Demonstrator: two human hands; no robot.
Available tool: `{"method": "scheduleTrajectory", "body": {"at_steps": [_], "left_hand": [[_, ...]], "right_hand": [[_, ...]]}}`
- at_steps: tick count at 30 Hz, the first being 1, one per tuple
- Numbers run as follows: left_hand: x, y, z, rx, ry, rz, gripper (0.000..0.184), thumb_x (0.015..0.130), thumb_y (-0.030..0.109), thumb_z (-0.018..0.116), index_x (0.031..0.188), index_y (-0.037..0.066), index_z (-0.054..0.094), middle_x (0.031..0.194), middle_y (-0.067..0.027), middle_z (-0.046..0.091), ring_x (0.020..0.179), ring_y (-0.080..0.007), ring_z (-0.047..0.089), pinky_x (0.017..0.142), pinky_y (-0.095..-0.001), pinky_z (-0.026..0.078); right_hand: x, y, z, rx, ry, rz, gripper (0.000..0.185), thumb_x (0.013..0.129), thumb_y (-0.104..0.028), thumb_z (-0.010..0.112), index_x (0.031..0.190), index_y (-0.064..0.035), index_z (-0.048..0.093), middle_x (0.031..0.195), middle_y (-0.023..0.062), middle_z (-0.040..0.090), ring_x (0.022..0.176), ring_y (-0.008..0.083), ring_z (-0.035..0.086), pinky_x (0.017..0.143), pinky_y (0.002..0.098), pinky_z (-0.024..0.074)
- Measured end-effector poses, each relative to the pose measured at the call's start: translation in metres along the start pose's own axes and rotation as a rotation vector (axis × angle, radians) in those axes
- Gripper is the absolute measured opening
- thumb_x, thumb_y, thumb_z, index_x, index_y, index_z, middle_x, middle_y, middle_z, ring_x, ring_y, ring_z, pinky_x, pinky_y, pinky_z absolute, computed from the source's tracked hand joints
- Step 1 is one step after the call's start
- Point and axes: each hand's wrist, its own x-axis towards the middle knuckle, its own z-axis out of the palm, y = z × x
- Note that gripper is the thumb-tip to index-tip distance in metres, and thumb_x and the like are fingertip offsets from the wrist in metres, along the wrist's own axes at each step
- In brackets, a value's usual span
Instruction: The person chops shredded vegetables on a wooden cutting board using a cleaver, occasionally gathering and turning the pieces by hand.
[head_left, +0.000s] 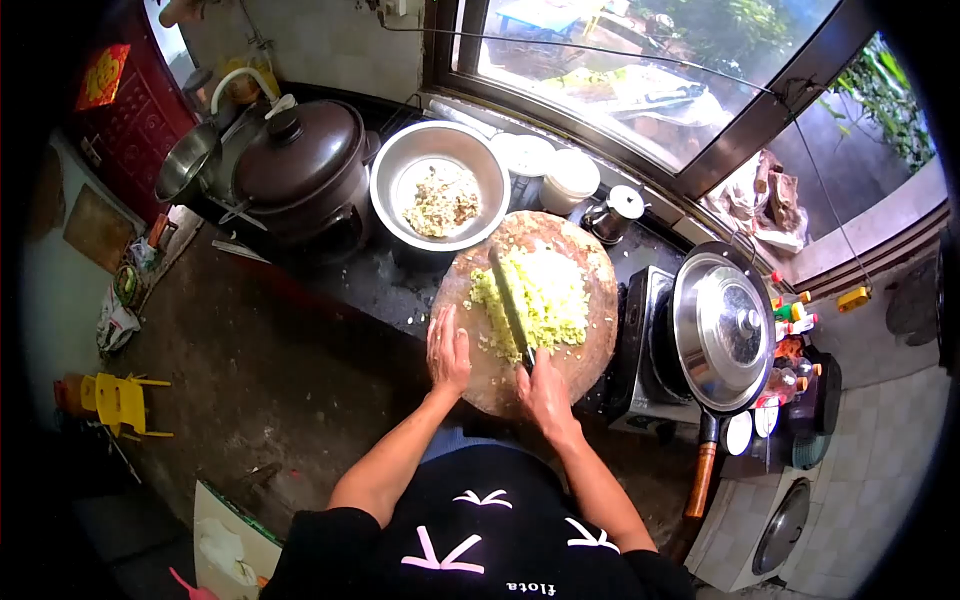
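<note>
A round wooden chopping board (590, 350) lies on the dark counter, with a heap of finely chopped pale green vegetable (550, 300) on it. My right hand (545, 392) is closed around the handle of a knife (508, 300), whose dark blade points away from me along the left part of the heap. At the board's left edge rests my left hand (448, 350), its fingers stretched out and holding nothing. Behind the board, slightly left, stands a metal bowl (385, 190) with a chopped, mixed filling (441, 203) inside.
A large brown lidded pot (300, 165) stands left of the bowl. Right of the board, a lidded pan (725, 325) sits on a stove (640, 350), its wooden handle toward me. White containers (570, 178) and a small metal pot (615, 212) stand by the window. Bottles (790, 380) are far right.
</note>
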Motion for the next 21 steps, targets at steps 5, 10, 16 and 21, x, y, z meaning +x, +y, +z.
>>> {"method": "scheduleTrajectory", "body": {"at_steps": [5, 10, 16, 21], "left_hand": [[-0.002, -0.009, 0.000, 0.028, -0.007, 0.051, 0.050, 0.099, 0.023, 0.035, 0.139, -0.005, 0.044, 0.141, -0.0225, 0.048, 0.136, -0.0368, 0.040, 0.116, -0.0447, 0.024], [-0.001, -0.007, 0.004, 0.048, -0.001, 0.060, 0.049, 0.099, 0.025, 0.039, 0.137, -0.005, 0.044, 0.140, -0.0223, 0.048, 0.135, -0.0367, 0.040, 0.115, -0.0465, 0.024], [-0.002, -0.004, 0.008, 0.083, 0.016, 0.046, 0.051, 0.098, 0.026, 0.041, 0.138, -0.005, 0.044, 0.140, -0.0238, 0.048, 0.135, -0.0372, 0.040, 0.114, -0.0457, 0.025], [0.001, -0.006, 0.007, 0.014, 0.021, 0.032, 0.052, 0.098, 0.027, 0.041, 0.138, -0.006, 0.043, 0.141, -0.0251, 0.047, 0.134, -0.0394, 0.040, 0.114, -0.0460, 0.026]], "right_hand": [[-0.003, -0.014, -0.021, 0.167, 0.040, 0.055, 0.027, 0.093, -0.016, 0.060, 0.101, 0.0009, 0.040, 0.078, 0.0340, 0.058, 0.080, 0.0544, 0.056, 0.064, 0.0547, 0.0427], [0.012, 0.016, -0.010, 0.090, 0.019, 0.057, 0.026, 0.094, -0.018, 0.058, 0.103, 0.0003, 0.042, 0.079, 0.0339, 0.059, 0.079, 0.0538, 0.058, 0.065, 0.0555, 0.0432], [-0.003, 0.008, -0.021, 0.126, 0.147, 0.130, 0.025, 0.095, -0.018, 0.058, 0.105, 0.0000, 0.043, 0.080, 0.0352, 0.058, 0.082, 0.0531, 0.058, 0.066, 0.0537, 0.0434], [-0.005, 0.003, -0.046, 0.181, 0.058, 0.158, 0.029, 0.094, -0.018, 0.058, 0.111, 0.0020, 0.044, 0.090, 0.0353, 0.061, 0.090, 0.0536, 0.058, 0.072, 0.0541, 0.0455]]}}
